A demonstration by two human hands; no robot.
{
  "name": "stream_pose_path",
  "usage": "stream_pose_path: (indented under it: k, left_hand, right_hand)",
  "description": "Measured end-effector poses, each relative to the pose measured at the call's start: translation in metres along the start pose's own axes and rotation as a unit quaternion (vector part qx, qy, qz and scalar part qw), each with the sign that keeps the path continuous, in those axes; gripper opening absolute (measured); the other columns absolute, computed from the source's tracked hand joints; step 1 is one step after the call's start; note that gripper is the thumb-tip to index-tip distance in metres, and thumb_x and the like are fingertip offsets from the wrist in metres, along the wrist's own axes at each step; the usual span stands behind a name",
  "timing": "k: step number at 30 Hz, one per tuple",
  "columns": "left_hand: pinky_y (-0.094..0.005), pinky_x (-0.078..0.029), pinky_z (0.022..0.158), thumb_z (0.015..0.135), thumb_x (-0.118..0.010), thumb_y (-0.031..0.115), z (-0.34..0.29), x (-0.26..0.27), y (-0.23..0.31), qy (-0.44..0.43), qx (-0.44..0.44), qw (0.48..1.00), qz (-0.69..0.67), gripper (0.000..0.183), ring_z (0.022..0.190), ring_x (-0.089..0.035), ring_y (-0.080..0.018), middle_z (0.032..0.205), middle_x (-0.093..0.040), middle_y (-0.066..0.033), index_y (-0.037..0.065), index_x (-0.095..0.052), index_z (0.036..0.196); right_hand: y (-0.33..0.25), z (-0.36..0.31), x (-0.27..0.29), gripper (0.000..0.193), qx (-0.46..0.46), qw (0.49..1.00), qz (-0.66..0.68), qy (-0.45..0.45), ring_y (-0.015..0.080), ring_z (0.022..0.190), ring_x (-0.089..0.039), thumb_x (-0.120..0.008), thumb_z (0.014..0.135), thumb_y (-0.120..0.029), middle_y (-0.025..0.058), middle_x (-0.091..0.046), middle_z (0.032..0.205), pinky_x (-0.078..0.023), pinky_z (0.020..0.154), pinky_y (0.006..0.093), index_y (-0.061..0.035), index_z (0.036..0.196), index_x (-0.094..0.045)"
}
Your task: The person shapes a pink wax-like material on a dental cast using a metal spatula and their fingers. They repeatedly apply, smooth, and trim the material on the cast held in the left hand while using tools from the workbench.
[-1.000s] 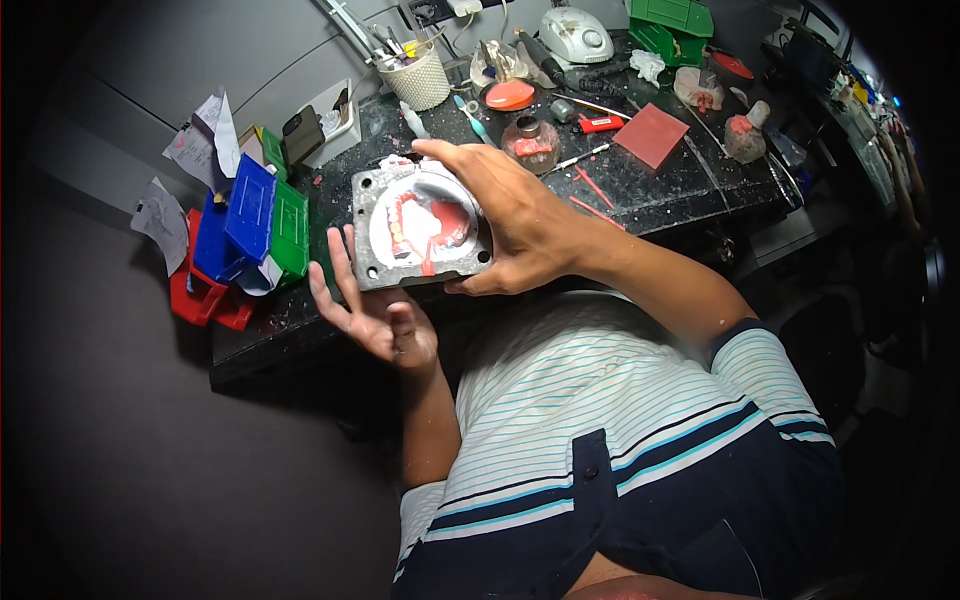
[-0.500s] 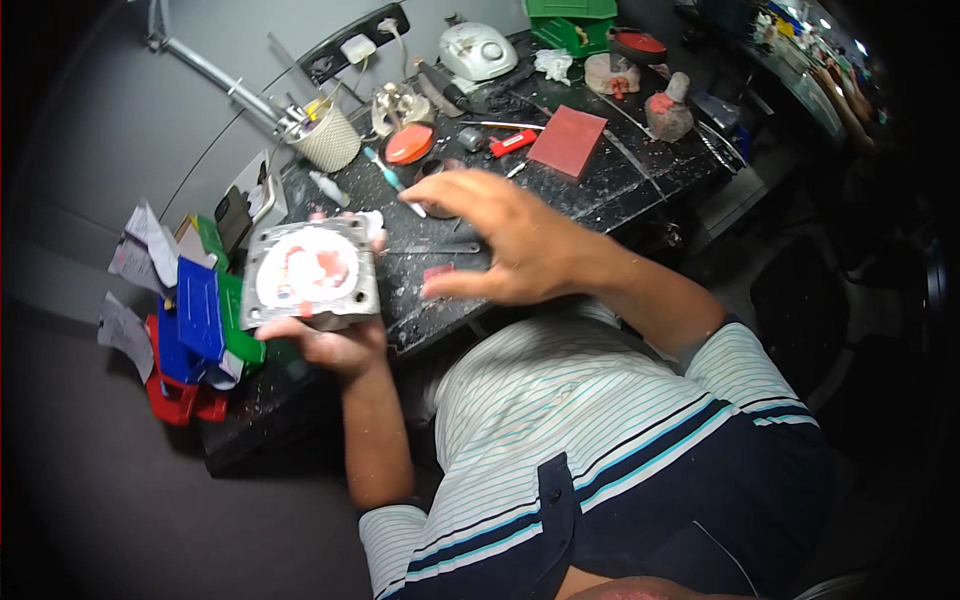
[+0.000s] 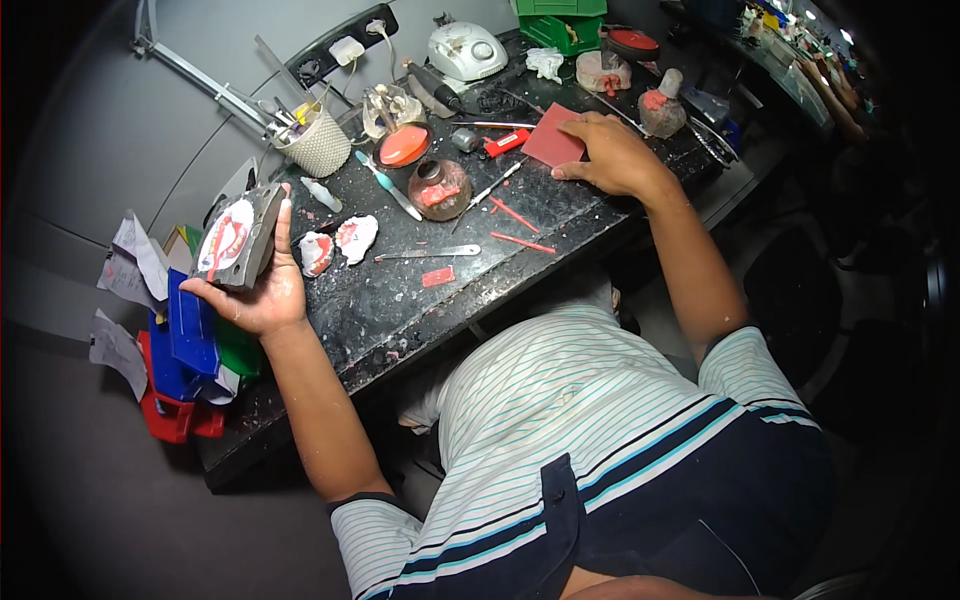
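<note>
Left hand (image 3: 265, 298) grasps metal flask (image 3: 257, 235), tilted, between thumb and fingers. Right hand (image 3: 618, 155) has fingers and thumb at edge of pink wax sheet (image 3: 550, 138), to its left; can't tell if pinched. Best: firm flask support, light edge grip, no bending.

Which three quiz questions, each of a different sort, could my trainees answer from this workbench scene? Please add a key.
1. Which hand holds the metal dental flask?
2. How many thin red wax sticks lie on the black bench?
3. Fill in: the right hand is at the edge of a flat red ____.

Key: 1. The left hand. 2. Two. 3. Wax sheet.
</note>
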State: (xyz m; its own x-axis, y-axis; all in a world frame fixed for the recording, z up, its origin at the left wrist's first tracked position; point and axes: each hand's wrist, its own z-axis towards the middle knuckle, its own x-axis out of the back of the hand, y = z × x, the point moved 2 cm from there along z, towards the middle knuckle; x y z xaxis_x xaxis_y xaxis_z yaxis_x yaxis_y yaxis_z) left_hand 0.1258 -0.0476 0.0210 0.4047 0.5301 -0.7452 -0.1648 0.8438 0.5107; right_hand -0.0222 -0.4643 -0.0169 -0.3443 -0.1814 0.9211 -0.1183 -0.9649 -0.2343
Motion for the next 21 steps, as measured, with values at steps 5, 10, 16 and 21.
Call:
stream_pose_path:
  k: [5, 10, 16, 21]
  left_hand:
    - [-0.0712, -0.03, 0.12, 0.075, -0.086, 0.057, -0.004, 0.014, 0.003, -0.037, 0.066, 0.986, -0.148, 0.129, 0.148, 0.008, -0.0654, 0.166, -0.008, -0.0371, -0.007, -0.013, 0.16]
    - [-0.0443, -0.062, 0.077, 0.083, -0.066, 0.078, -0.004, 0.037, 0.009, -0.101, 0.113, 0.971, -0.183, 0.114, 0.129, -0.051, -0.0567, 0.152, -0.041, -0.036, -0.004, -0.032, 0.155]
    - [-0.0306, -0.05, 0.048, 0.084, -0.056, 0.085, -0.011, 0.05, 0.009, -0.043, 0.086, 0.993, -0.074, 0.109, 0.086, -0.065, -0.0439, 0.131, -0.061, -0.0314, -0.004, -0.045, 0.147]
    - [-0.072, -0.048, 0.107, 0.084, -0.081, 0.054, -0.015, 0.015, -0.001, -0.015, 0.06, 0.994, -0.087, 0.105, 0.147, -0.024, -0.0633, 0.16, -0.032, -0.0322, -0.008, -0.031, 0.153]
  right_hand:
    - [-0.006, 0.012, 0.009, 0.046, -0.034, 0.997, 0.014, -0.065, 0.0385, 0.12, -0.064, -0.079, 0.085, -0.022, 0.0227, -0.07, 0.124, -0.053, 0.101, 0.0449, -0.0014, 0.126, -0.07]
    - [-0.022, 0.023, 0.007, 0.025, 0.045, 0.995, -0.033, 0.084, 0.0363, 0.108, -0.067, -0.077, 0.085, -0.012, 0.0166, -0.074, 0.106, -0.053, 0.095, 0.0451, -0.003, 0.108, -0.076]
    - [-0.06, 0.032, -0.028, 0.013, 0.17, 0.98, 0.088, -0.06, 0.035, 0.1, -0.065, -0.076, 0.082, -0.004, 0.0138, -0.072, 0.099, -0.052, 0.091, 0.0424, -0.0045, 0.094, -0.077]
    - [-0.053, 0.034, -0.025, 0.012, 0.234, 0.96, 0.149, -0.049, 0.0342, 0.092, -0.061, -0.073, 0.085, 0.002, 0.0129, -0.063, 0.087, -0.049, 0.084, 0.0429, -0.0007, 0.083, -0.061]
